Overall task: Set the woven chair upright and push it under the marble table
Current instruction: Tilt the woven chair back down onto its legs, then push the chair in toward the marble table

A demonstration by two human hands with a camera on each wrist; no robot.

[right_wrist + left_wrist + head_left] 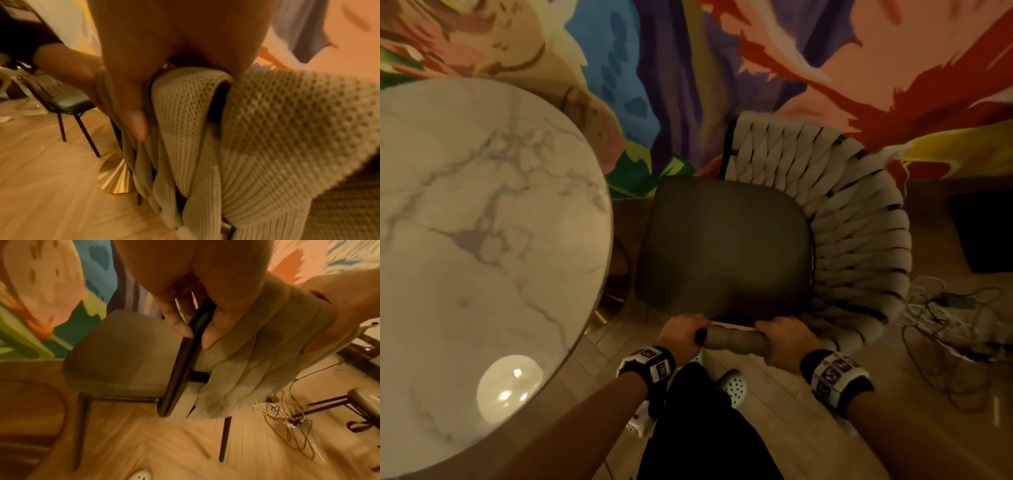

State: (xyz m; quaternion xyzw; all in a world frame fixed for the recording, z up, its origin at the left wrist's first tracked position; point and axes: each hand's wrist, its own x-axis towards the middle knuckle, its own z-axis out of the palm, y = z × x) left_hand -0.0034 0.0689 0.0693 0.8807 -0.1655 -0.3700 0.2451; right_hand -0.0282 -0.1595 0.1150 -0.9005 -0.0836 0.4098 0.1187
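Observation:
The woven chair [722,246] stands upright on its legs, with a dark seat and a beige woven back [859,222] curving round its right side. It is just right of the round marble table [482,222], not under it. Both hands hold the near end of the woven rim. My left hand [681,330] grips the black frame tip, and in the left wrist view its fingers [185,324] wrap the black bar [180,369]. My right hand [784,337] grips the woven band [185,113] beside it.
A painted mural wall [722,68] rises right behind the chair. The table's gold base [115,177] stands on the wooden floor. Tangled cables [945,318] lie to the right, near a dark object [986,233]. Another dark-seated chair [68,104] stands further off.

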